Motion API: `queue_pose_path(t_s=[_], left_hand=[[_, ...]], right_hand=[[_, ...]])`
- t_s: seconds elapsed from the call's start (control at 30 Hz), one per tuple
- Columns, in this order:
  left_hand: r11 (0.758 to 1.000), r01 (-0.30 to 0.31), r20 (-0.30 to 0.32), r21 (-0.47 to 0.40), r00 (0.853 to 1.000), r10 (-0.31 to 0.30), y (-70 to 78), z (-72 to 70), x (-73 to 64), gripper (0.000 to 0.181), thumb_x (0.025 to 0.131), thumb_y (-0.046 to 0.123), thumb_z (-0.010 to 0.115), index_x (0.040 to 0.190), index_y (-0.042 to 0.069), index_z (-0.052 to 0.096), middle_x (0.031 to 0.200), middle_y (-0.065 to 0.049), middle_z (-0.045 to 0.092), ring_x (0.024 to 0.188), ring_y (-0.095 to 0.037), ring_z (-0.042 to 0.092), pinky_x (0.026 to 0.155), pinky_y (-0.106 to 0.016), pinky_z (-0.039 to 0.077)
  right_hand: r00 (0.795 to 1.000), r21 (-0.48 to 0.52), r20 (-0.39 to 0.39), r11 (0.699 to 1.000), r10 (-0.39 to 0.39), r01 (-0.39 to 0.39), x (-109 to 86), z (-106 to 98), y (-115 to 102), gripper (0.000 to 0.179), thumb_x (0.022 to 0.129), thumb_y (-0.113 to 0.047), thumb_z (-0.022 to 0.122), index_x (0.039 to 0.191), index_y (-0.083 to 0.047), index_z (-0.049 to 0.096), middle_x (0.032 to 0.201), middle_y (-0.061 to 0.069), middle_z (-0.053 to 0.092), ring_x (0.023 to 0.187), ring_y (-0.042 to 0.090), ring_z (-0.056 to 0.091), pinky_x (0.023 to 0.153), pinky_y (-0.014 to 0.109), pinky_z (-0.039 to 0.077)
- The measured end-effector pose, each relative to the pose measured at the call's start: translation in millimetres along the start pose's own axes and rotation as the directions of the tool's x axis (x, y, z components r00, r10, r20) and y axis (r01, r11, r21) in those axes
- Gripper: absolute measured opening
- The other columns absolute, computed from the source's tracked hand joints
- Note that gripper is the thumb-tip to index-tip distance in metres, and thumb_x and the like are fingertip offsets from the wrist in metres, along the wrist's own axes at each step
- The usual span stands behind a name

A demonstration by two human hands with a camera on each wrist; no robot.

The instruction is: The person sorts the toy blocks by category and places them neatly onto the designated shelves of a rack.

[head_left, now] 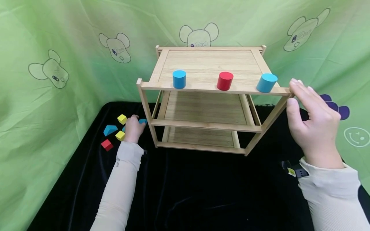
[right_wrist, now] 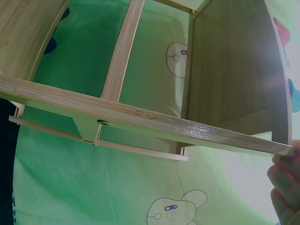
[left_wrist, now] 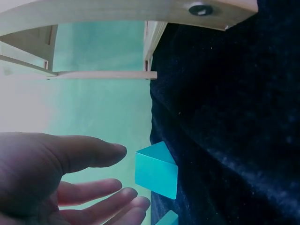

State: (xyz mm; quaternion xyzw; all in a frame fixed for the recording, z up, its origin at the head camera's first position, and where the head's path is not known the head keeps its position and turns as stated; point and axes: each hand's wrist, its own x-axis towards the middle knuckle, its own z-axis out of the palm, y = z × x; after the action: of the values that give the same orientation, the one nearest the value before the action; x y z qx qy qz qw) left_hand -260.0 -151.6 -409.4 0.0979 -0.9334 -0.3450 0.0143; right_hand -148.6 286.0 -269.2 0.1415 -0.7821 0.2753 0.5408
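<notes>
My left hand (head_left: 134, 129) reaches down among small blocks at the left of a wooden three-tier shelf rack (head_left: 202, 123). In the left wrist view its thumb and fingers are spread apart, and a blue triangular block (left_wrist: 156, 176) stands just beyond the fingertips. Part of another blue block (left_wrist: 168, 218) shows below that one. My right hand (head_left: 318, 128) is at the rack's front right top corner, its fairly straight fingers touching the post end. On the top tier's front stand a blue cylinder (head_left: 179, 80), a red cylinder (head_left: 224, 81) and another blue cylinder (head_left: 266, 83).
Around the left hand lie a yellow block (head_left: 122, 119), another yellow block (head_left: 120, 135), a blue triangular block (head_left: 110, 130) and a red block (head_left: 107, 145). Black cloth (head_left: 202, 192) covers the table. A green printed curtain (head_left: 72, 29) hangs behind and at the sides.
</notes>
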Motion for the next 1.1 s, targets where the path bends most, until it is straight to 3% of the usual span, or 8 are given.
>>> queue_pose_path(t_s=[0.47,0.6,0.73,0.93,1.1], left_hand=[[0.999,0.033,0.035,0.033,0.999,-0.034,-1.5,6.6,8.7,0.048,0.102,0.011,0.055,0.140,-0.016,0.046,0.125,-0.035,0.058,0.085,-0.032,0.056,0.073,-0.038,0.051],[0.998,0.032,0.030,0.053,0.999,-0.034,-4.1,7.8,9.9,0.036,0.101,0.011,0.056,0.126,-0.016,0.054,0.098,-0.026,0.059,0.076,-0.028,0.054,0.065,-0.035,0.049],[0.998,0.030,0.023,0.061,0.999,-0.031,-4.5,7.9,12.6,0.025,0.100,0.010,0.056,0.112,-0.012,0.056,0.077,-0.012,0.045,0.066,-0.024,0.049,0.057,-0.030,0.043],[0.997,0.034,0.017,0.076,0.999,-0.035,-5.7,10.2,14.8,0.031,0.100,0.010,0.056,0.119,-0.015,0.055,0.089,-0.020,0.053,0.073,-0.027,0.052,0.062,-0.034,0.047],[0.996,0.045,0.003,0.076,0.999,-0.046,-7.2,13.6,16.3,0.036,0.100,0.010,0.056,0.124,-0.017,0.055,0.114,-0.034,0.058,0.088,-0.034,0.056,0.077,-0.042,0.053]], right_hand=[[1.000,-0.010,-0.010,1.000,-0.007,0.007,1.5,0.4,-0.7,0.036,0.095,-0.028,0.057,0.115,-0.005,0.077,0.115,0.013,0.072,0.116,0.018,0.066,0.108,0.033,0.046],[1.000,-0.004,-0.001,1.000,-0.004,0.004,1.2,1.0,-0.6,0.036,0.094,-0.028,0.057,0.116,-0.005,0.077,0.116,0.013,0.072,0.117,0.018,0.066,0.108,0.034,0.045],[1.000,0.003,-0.003,1.000,0.000,0.000,0.8,0.9,-1.1,0.036,0.094,-0.027,0.057,0.115,-0.005,0.077,0.116,0.013,0.072,0.117,0.017,0.066,0.108,0.034,0.045],[1.000,-0.008,-0.006,1.000,-0.007,0.007,0.1,0.4,-0.6,0.037,0.095,-0.027,0.057,0.115,-0.004,0.077,0.115,0.014,0.072,0.116,0.019,0.066,0.108,0.035,0.046],[1.000,-0.007,-0.013,1.000,-0.007,0.007,-0.3,0.3,-0.6,0.036,0.095,-0.027,0.058,0.115,-0.004,0.077,0.114,0.014,0.072,0.116,0.019,0.067,0.108,0.035,0.046]])
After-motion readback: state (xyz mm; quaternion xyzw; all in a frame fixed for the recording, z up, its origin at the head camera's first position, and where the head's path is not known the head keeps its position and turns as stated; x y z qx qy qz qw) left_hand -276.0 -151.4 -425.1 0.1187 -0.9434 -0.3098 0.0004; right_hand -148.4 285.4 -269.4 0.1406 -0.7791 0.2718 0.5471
